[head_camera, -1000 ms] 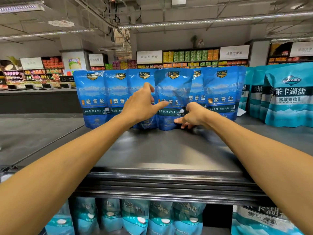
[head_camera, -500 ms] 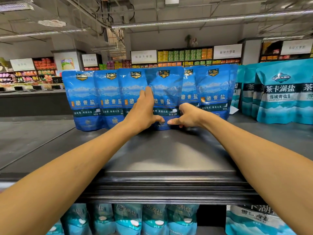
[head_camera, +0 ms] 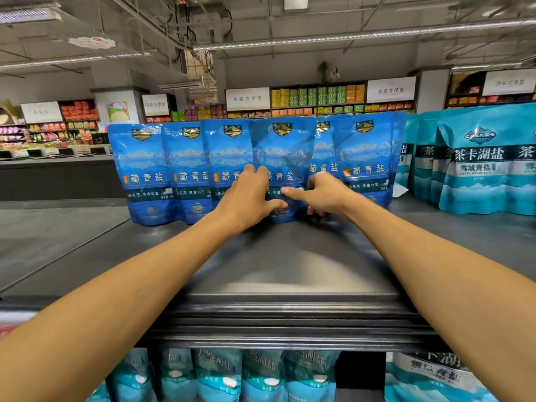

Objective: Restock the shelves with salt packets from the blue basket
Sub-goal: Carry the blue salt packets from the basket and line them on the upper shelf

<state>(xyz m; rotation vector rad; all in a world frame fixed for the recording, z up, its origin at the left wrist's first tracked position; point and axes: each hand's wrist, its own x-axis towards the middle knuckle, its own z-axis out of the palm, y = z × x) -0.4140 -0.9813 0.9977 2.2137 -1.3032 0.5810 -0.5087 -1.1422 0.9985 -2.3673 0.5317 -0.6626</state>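
Observation:
A row of blue salt packets stands upright at the back of the dark top shelf. The middle salt packet overlaps its neighbours at the front of the row. My left hand lies flat against its lower left part, fingers straight and pointing up, thumb across its front. My right hand holds its lower right edge, thumb on the front and fingers curled beneath. The blue basket is out of view.
Teal salt bags stand on the same shelf to the right, with a gap between them and the blue row. More teal bags fill the shelf below. Other store shelving lines the far wall.
Both hands have closed in on the middle packet. My left fingers went from spread to straight and flat on its front, and my right hand moved up on its right edge.

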